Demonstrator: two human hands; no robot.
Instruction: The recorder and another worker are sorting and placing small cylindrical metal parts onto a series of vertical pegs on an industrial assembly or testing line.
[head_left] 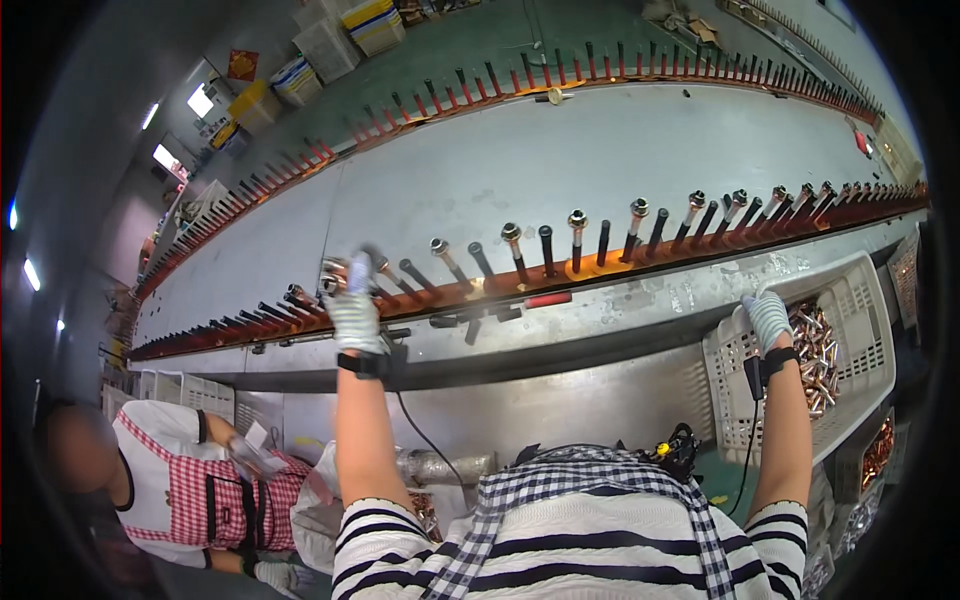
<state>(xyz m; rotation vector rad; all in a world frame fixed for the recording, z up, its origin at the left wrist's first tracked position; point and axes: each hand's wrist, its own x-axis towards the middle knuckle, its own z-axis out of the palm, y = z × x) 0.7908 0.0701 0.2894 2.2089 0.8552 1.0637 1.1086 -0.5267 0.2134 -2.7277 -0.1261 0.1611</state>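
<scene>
My left hand (355, 308), in a striped white glove and blurred at the fingers, is at the near row of pegs. Shiny copper fittings (336, 270) show at its left side, and the fingers appear closed around them. Dark-topped pegs (416, 276) stand right beside it, some bearing metal fittings (577, 220). My right hand (768, 316), gloved the same way, is at the upper left corner of a white plastic basket (878, 330), its fingers bent over the rim. Loose copper fittings (818, 360) fill part of that basket.
A grey metal table (560, 150) lies between the near and far peg rows. A red-handled tool (548, 299) lies on the near ledge. Another person (200, 480) in a red checked apron sits at left. Cables hang from both my wrists. Crates (375, 28) stand beyond.
</scene>
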